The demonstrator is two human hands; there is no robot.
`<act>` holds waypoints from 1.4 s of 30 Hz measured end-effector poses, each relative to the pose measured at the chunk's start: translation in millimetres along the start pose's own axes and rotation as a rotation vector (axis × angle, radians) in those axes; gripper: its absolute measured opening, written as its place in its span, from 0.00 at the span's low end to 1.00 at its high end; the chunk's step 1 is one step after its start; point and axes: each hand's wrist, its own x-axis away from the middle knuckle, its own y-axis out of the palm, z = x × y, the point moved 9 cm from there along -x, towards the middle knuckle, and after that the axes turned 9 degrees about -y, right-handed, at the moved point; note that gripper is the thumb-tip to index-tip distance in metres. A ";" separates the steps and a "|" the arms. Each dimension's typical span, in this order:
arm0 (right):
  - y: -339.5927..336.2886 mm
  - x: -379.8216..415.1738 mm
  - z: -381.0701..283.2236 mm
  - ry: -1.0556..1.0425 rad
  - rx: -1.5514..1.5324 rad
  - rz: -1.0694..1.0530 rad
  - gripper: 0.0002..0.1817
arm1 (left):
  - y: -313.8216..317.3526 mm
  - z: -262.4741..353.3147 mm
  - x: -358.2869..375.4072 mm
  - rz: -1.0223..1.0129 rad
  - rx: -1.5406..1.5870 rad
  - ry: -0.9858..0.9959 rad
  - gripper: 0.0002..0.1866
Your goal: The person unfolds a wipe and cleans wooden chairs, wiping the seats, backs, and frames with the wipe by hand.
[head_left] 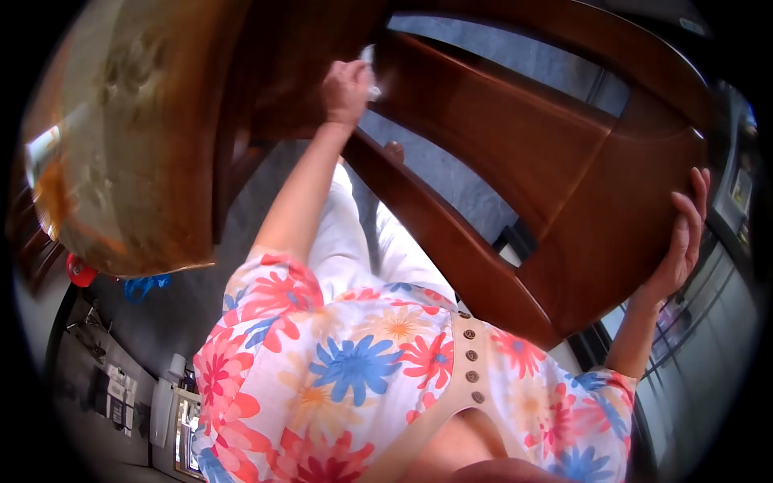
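A: Where's the wooden chair (612,193)?
B: On the floor (266,181), I think, just R of the tabletop (141,161). Its back leans toward the person, w/ one low corner close to the flowery shirt (354,362). Can't tell if it touches the shirt.
A: And the L hand (346,88)?
B: Closed on a bit of white cloth (371,84), down low where the chair's back meets the seat. Some cloth pokes out past the fingers.
A: R hand (683,241)?
B: On the outer edge of the chair's back, fingers bent a bit. Can't tell if it grips or just rests.
A: What could go wrong?
B: The chair could tip or slide, b/c the L hand may push low while the R hand is far off, up high. If the R hand is loose, it might slip on that shiny wood.
A: Anything else?
B: Yep. The cloth could snag in the tight spot btwn seat & back, b/c its end hangs free. Knuckles could bump the wood there too.
A: And the tabletop?
B: If the chair swings L, it could knock the tabletop's R edge & scratch it, b/c they're so near. The white pants (342,233) are close too, so a leg could get bumped.
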 end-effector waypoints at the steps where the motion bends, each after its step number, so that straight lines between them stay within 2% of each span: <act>1: 1.0 -1.9 -1.4 -0.003 -0.004 0.004 0.15 | -7.6 30.3 9.5 -0.058 0.113 0.020 0.10; 2: 1.0 -3.9 -2.5 -0.004 -0.005 0.008 0.15 | -15.1 63.7 21.1 -0.120 0.228 0.040 0.11; 4: -0.3 -3.7 -3.7 -0.004 -0.006 0.004 0.15 | -26.5 123.3 44.2 -0.210 0.379 0.200 0.15; 6: -0.5 -5.8 -1.9 -0.021 -0.012 -0.004 0.15 | -25.2 144.3 58.2 -0.255 0.332 0.310 0.17; 7: -0.6 -6.3 -1.4 -0.023 -0.018 0.002 0.15 | -28.6 143.2 57.2 -0.203 0.327 0.312 0.16; 10: 0.0 -6.9 -1.4 -0.017 -0.035 0.011 0.16 | -10.6 107.0 38.9 -0.201 0.431 0.260 0.15; 12: 1.6 -9.6 -5.7 -0.007 -0.046 0.004 0.16 | -4.9 78.7 18.5 -0.074 0.317 0.178 0.13; 13: 2.1 -9.0 -7.6 -0.002 -0.035 -0.012 0.16 | 11.9 37.9 4.2 -0.108 0.215 0.073 0.12; 14: 1.4 -8.3 -6.2 -0.001 -0.026 -0.019 0.16 | 38.6 -14.4 -4.2 -0.125 -0.019 0.038 0.12; 15: 1.6 -8.3 -5.8 0.000 -0.017 -0.025 0.16 | 60.4 -62.0 -2.5 -0.259 -0.278 -0.063 0.13; 16: 3.0 -11.1 -7.4 -0.005 -0.021 -0.018 0.16 | 55.1 -78.6 3.9 -0.376 -0.272 -0.282 0.13; 18: 6.2 -10.4 -14.2 0.006 -0.023 -0.003 0.16 | 21.2 -46.1 11.7 -0.326 -0.345 -0.246 0.10; 21: 6.7 -6.6 -9.6 0.011 -0.104 0.029 0.15 | -7.3 20.0 11.7 -0.160 -0.198 -0.047 0.14; 23: 7.6 -8.9 -11.9 0.013 -0.119 0.036 0.15 | -24.6 102.1 19.2 -0.147 0.040 0.103 0.14; 25: 10.6 -12.1 -15.7 0.016 -0.137 0.036 0.15 | -29.6 169.8 22.0 -0.042 0.200 0.391 0.11; 26: 11.6 -14.1 -17.2 0.016 -0.148 0.037 0.15 | -29.0 195.0 23.9 -0.091 0.242 0.428 0.08; 28: 10.6 -17.5 -20.1 0.005 -0.137 0.029 0.15 | -7.1 213.1 26.9 -0.172 0.445 0.497 0.07; 30: 9.7 -18.6 -19.9 -0.015 -0.098 0.021 0.15 | -3.8 200.6 21.0 -0.114 0.356 0.556 0.06; 32: 8.3 -14.7 -16.1 0.021 -0.097 0.027 0.15 | 7.4 157.3 -8.1 -0.081 0.168 0.503 0.05; 33: 7.6 -12.4 -15.0 0.039 -0.097 0.029 0.15 | 22.1 115.0 -33.3 -0.040 -0.034 0.430 0.07; 34: 7.1 -10.5 -14.6 0.029 -0.096 0.027 0.15 | 51.7 48.1 -60.8 -0.281 -0.300 0.092 0.09; 35: 6.8 -9.3 -13.4 0.014 -0.094 0.024 0.14 | 51.3 1.5 -69.5 -0.362 -0.250 -0.086 0.13; 36: 6.5 -9.8 -11.5 -0.003 -0.089 0.022 0.14 | 39.6 -27.2 -66.9 -0.339 -0.074 -0.270 0.14; 37: 6.2 -8.4 -7.6 0.007 -0.049 0.015 0.16 | 22.4 -23.9 -58.2 -0.265 -0.075 -0.369 0.13; 39: 8.1 -4.2 -3.9 0.050 0.025 -0.017 0.19 | 16.8 15.2 -26.7 -0.298 0.276 -0.271 0.11; 42: 6.9 -7.7 -7.7 -0.008 -0.155 0.061 0.14 | 11.5 120.4 19.0 -0.405 0.757 -0.137 0.10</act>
